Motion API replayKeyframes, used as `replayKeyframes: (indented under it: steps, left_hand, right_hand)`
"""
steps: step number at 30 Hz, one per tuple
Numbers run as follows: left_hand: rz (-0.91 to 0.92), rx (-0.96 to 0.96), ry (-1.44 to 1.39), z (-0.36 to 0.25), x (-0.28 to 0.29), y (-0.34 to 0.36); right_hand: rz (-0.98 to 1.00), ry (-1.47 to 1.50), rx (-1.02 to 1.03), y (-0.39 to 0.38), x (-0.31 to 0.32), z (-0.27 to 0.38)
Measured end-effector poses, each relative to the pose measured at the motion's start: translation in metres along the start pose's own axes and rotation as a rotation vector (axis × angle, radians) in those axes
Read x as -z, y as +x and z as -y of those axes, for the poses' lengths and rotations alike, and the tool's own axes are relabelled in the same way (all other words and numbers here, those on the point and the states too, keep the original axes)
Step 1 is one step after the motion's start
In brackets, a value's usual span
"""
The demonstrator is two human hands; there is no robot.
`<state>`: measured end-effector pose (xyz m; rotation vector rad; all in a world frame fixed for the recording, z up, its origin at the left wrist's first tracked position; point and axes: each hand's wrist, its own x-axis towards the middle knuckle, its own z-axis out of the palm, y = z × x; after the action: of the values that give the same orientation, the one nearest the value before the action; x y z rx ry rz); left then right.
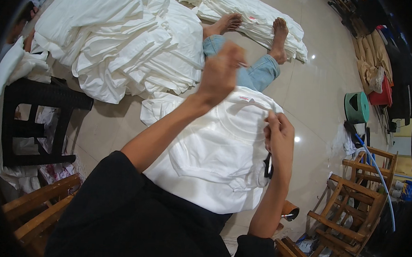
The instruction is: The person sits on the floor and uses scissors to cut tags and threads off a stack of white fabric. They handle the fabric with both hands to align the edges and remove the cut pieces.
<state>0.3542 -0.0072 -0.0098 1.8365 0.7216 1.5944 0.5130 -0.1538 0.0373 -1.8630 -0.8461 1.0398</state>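
Observation:
A white T-shirt [218, 157] lies spread over my lap, its round neckline and a small printed neck mark facing up. My left hand [220, 75] is raised above its far left part, blurred by motion. Its fingers are curled closed, and whatever they pinch cannot be made out. At the shirt's right edge, beside the collar, my right hand [280, 134] is closed with thumb and finger pinching the cloth. A black tool [268, 165], perhaps small snips, shows under that palm; most of it is hidden.
A large heap of white shirts [131, 41] lies at the far left; another white stack [249, 19] sits beyond my feet. A black plastic stool [43, 115] stands left. Wooden stools [351, 210], a green roll [356, 107] and a blue tube [378, 174] are on the right.

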Motion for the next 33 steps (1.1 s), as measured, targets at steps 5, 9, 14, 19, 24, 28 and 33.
replayKeyframes:
  steps: [5, 9, 14, 19, 24, 28, 33]
  left_hand:
    - [-0.478, 0.517, 0.018, -0.021, 0.144, -0.069]
    - [-0.285, 0.943, 0.748, -0.018, 0.286, -0.199]
    - [-0.159, 0.924, 1.179, -0.026, 0.369, -0.340]
    - [-0.127, 0.866, 0.501, -0.064, 0.236, -0.211]
    - [0.258, 0.422, 0.072, -0.092, 0.082, -0.087]
    - [0.369, -0.017, 0.132, -0.082, 0.002, -0.033]
    - [0.510, 0.048, 0.218, -0.017, -0.042, -0.036]
  right_hand:
    - [-0.220, -0.212, 0.090, -0.014, 0.036, -0.018]
    - [-0.159, -0.297, 0.194, -0.016, 0.029, -0.010]
    - [-0.299, -0.498, 0.408, 0.012, 0.011, -0.011]
    - [-0.361, -0.570, 0.402, 0.024, 0.015, -0.009]
    - [-0.279, -0.590, 0.576, 0.024, 0.021, -0.024]
    - [-0.335, -0.509, 0.546, 0.039, 0.016, -0.036]
    - [-0.353, -0.505, 0.461, 0.072, 0.013, -0.054]
